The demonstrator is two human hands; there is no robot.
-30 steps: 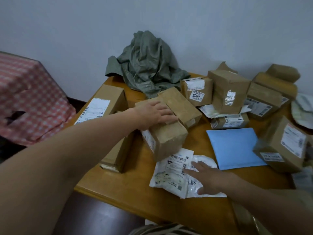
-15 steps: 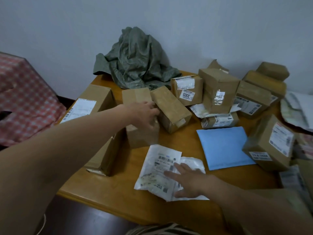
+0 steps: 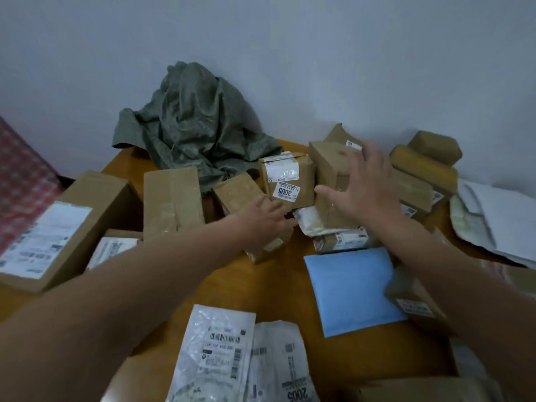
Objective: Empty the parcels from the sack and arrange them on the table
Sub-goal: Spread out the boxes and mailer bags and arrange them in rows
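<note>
The green sack (image 3: pixel 194 129) is left crumpled at the back of the worktop (image 3: pixel 275 285), by the wall, so it looks emptied. The parcels are spread all over the worktop. The left grip (image 3: pixel 266 219) is laid with loose, open fingers on a small brown box (image 3: pixel 240 192), maybe to slide it into place. The right grip (image 3: pixel 362 187) is spread wide open over a tall box (image 3: pixel 324 163). Whether the box is touched cannot be told. A blue envelope (image 3: pixel 351 288) and white bags (image 3: pixel 220 349) are laid flat near the front.
</note>
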